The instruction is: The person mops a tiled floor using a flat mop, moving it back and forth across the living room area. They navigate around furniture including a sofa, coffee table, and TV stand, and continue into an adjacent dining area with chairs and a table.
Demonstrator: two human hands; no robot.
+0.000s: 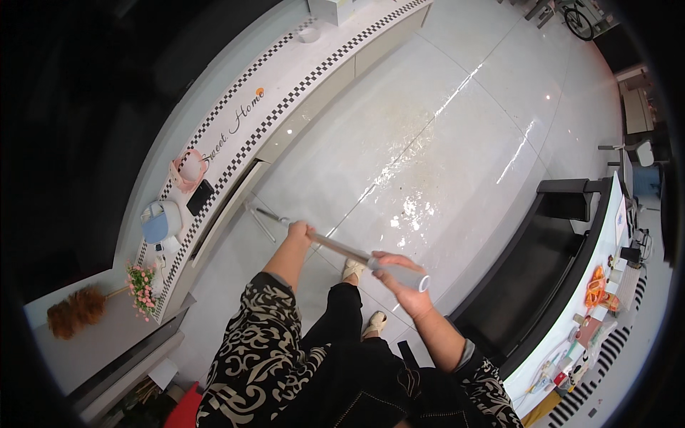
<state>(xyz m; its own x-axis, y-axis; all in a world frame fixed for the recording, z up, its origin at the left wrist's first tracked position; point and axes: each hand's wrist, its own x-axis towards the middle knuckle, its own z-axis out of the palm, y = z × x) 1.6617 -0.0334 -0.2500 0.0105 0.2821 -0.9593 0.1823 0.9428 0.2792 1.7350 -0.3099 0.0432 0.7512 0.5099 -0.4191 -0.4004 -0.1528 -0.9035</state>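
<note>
Both my hands are on a long-handled floor squeegee (341, 249), its metal pole slanting across in front of me. My left hand (301, 232) is closed round the pole partway along. Near the pole's end, my right hand (405, 284) wraps the pale grip with its white round cap. The squeegee's thin head (261, 222) rests low by the foot of the left cabinet, partly blurred. Wet, shining floor (410, 207) with a faint yellowish stain lies ahead of me. My feet in light shoes (374, 324) stand just below the pole.
Along the left runs a cabinet with a checkered top (242, 118), holding a pink basket (190, 170), a black phone (200, 197), a blue-white box (160, 222) and flowers (143, 285). At right, a black chair (528, 264) stands against a cluttered white table (571, 324). A bicycle (578, 21) is far off.
</note>
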